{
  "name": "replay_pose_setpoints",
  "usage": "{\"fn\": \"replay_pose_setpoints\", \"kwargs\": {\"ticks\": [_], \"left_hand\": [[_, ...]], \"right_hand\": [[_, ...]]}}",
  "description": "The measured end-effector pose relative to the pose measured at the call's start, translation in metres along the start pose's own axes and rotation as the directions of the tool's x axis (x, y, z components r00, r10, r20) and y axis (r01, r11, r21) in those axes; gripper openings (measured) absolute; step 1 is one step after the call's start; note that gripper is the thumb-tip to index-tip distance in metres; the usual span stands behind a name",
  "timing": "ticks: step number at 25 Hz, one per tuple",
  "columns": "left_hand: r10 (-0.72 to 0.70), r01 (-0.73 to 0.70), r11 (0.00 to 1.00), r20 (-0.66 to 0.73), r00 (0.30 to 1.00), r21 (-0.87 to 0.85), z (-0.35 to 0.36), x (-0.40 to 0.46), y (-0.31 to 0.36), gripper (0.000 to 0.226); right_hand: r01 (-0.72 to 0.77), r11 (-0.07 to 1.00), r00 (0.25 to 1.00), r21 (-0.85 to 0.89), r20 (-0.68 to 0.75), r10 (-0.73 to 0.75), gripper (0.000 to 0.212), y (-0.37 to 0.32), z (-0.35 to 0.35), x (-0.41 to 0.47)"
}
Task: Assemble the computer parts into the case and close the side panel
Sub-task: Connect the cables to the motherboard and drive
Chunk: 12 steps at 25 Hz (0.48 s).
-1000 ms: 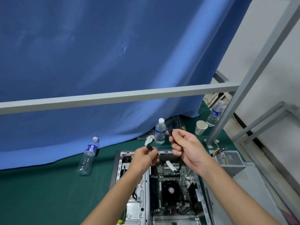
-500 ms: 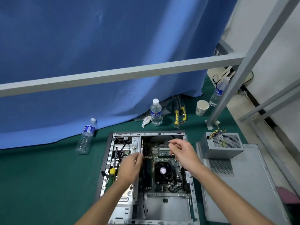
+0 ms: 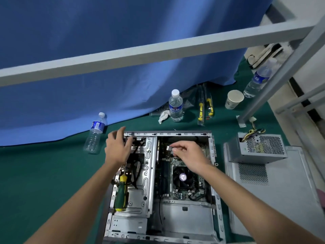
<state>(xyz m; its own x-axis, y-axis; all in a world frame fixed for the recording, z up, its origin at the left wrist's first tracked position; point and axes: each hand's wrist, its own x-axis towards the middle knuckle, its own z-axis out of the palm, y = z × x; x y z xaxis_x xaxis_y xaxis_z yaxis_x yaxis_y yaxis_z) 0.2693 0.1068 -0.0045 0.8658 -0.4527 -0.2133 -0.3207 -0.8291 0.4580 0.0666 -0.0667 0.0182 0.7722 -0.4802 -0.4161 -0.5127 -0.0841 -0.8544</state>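
The right hand is pinching a small connector over the motherboard; the left hand is hovering, fingers relaxed. The power supply and side panel are lying outside the case, so much is remaining.

Both bare arms reach forward, side by side. The left hand is spread loosely, its fingers stretched out and a little bent, holding nothing. The right hand is turned palm down, with its fingers curled in and pinching something small at the tips. The two hands stay apart.
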Motion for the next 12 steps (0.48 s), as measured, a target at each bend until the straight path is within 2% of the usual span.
{"fn": "replay_pose_setpoints", "kwargs": {"ticks": [3, 6, 8, 12], "left_hand": [[-0.007, 0.009, 0.999, 0.079, 0.997, -0.033, 0.01, 0.04, -0.009, 0.056], [0.075, -0.075, 0.997, 0.128, 0.989, -0.003, 0.026, 0.065, -0.015, 0.052], [0.154, -0.165, 0.981, 0.105, 0.982, 0.101, 0.036, 0.068, -0.018, 0.044], [0.178, -0.182, 0.954, 0.038, 0.983, 0.238, 0.047, 0.069, -0.022, 0.044]], "right_hand": [[-0.055, 0.998, 0.998, -0.001, -0.001, 0.055, 0.019, 0.003, 0.009, 0.019], [-0.09, 0.995, 0.996, -0.037, -0.013, 0.09, 0.019, 0.014, 0.016, 0.034], [-0.122, 0.992, 0.992, -0.014, -0.022, 0.122, 0.016, 0.02, 0.021, 0.041], [-0.176, 0.984, 0.984, 0.019, 0.012, 0.176, 0.012, 0.031, 0.029, 0.056]]}}
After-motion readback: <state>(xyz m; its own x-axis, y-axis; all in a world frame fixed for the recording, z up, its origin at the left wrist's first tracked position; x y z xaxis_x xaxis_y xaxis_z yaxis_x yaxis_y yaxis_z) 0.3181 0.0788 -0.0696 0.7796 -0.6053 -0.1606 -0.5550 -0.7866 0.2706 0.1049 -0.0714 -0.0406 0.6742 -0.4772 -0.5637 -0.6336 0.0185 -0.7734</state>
